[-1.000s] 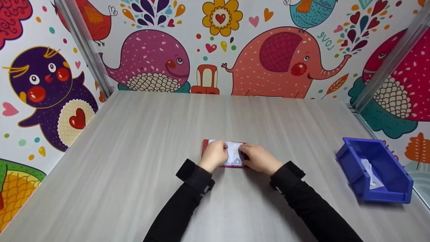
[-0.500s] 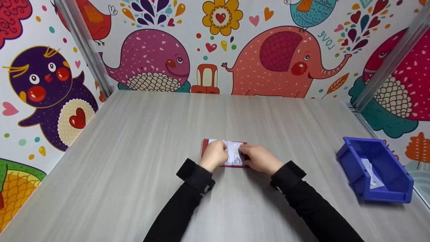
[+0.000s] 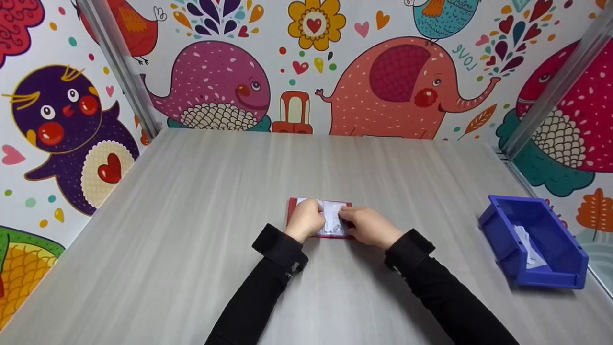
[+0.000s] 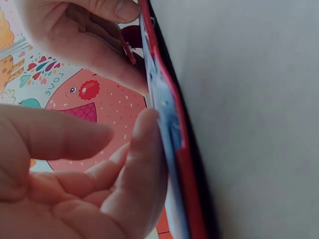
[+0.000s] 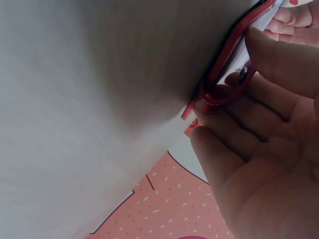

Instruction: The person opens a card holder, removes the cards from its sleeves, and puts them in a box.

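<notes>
A red card wallet (image 3: 291, 207) lies opened on the table in the head view, with a white printed card (image 3: 332, 216) showing in its clear sleeve. My left hand (image 3: 307, 221) rests over its left part. The left wrist view shows those fingers (image 4: 142, 169) bent against the sleeve, with the thumb held away. At the other end my right hand (image 3: 371, 226) grips the edge. Seen from the right wrist, its thumb (image 5: 279, 59) lies on the sleeve side and its fingers curl around the snap strap (image 5: 247, 82). The palm sides are hidden in the head view.
A blue plastic bin (image 3: 553, 281) stands at the table's right side, holding several white card-like pieces (image 3: 529, 250). Walls with cartoon animals border the back and both sides of the pale wooden table (image 3: 215, 191).
Both hands stay at the wallet throughout. The right fingertips have shifted very slightly left along the sleeve; the wallet and bin keep their places.
</notes>
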`<action>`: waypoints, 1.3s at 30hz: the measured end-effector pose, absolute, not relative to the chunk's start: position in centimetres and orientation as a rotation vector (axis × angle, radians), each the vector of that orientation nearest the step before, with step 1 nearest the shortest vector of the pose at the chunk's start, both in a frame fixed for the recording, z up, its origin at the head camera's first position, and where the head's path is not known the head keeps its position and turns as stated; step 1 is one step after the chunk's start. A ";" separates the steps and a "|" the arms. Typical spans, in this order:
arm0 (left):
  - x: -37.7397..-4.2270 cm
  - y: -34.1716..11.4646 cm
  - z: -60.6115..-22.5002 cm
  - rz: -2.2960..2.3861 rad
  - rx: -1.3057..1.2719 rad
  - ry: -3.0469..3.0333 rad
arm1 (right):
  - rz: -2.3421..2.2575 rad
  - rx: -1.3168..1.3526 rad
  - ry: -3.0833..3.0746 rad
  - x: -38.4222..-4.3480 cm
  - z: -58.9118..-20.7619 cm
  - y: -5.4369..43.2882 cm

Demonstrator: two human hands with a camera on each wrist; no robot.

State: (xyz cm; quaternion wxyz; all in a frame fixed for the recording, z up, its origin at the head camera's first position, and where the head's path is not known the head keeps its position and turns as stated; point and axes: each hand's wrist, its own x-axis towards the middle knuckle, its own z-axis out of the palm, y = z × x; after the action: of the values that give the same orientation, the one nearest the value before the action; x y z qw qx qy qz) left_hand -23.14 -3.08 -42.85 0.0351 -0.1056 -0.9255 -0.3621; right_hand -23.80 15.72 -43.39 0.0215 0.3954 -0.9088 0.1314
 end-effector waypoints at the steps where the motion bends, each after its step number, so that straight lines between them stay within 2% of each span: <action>1: -23.2 -3.1 -42.8 -1.121 -0.317 -2.851 | 0.418 1.219 -2.823 -23.8 -43.4 15.7; 27: -23.5 -2.8 -41.4 -1.235 -0.192 -2.957 | 0.484 1.199 -2.822 -23.9 -43.5 15.9; 39: -23.4 -2.5 -41.2 -1.288 -0.243 -2.928 | 0.446 1.223 -2.777 -23.9 -43.8 15.9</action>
State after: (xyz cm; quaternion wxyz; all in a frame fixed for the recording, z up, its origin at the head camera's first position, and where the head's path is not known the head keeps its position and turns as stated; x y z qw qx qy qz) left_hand -23.42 -2.46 -41.20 -0.0331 -0.0758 -0.9123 -0.4012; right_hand -23.94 15.88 -43.79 0.0376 0.3984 -0.9049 0.1452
